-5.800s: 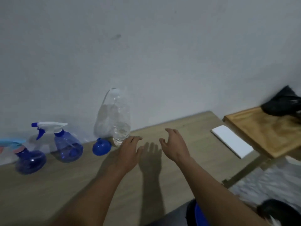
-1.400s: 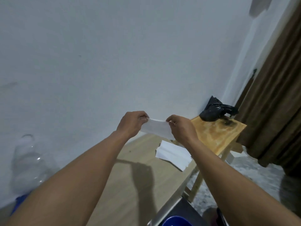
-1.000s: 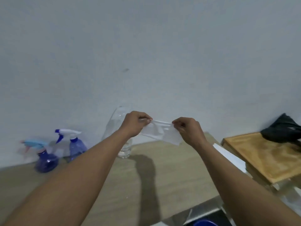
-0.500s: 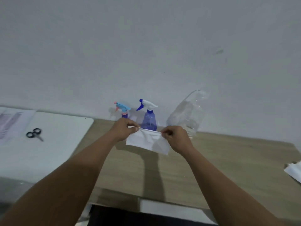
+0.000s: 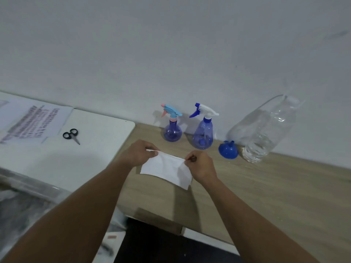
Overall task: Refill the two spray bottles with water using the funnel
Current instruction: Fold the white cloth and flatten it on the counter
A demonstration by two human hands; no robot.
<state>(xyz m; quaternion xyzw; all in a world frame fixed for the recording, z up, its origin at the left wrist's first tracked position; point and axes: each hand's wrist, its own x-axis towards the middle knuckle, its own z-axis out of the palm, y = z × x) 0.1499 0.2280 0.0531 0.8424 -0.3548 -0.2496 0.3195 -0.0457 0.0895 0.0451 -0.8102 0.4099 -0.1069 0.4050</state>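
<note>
Two blue spray bottles stand by the wall on the wooden table: a round one with a light-blue and pink trigger and a taller one with a white and blue trigger. A blue funnel lies mouth-down to their right, beside a large clear water bottle with water in its lower part. My left hand and my right hand each pinch a top corner of a white tissue, stretched between them just above the table, in front of the spray bottles.
A white table adjoins on the left, carrying black-handled scissors and printed paper sheets. The white wall runs right behind the bottles. The wooden table's front edge lies near my forearms, with dark floor below.
After picking the tissue from the stack at the table's right end, my hands carried it left. My view has swung left and down, so the spray bottles and funnel now sit just beyond it.
</note>
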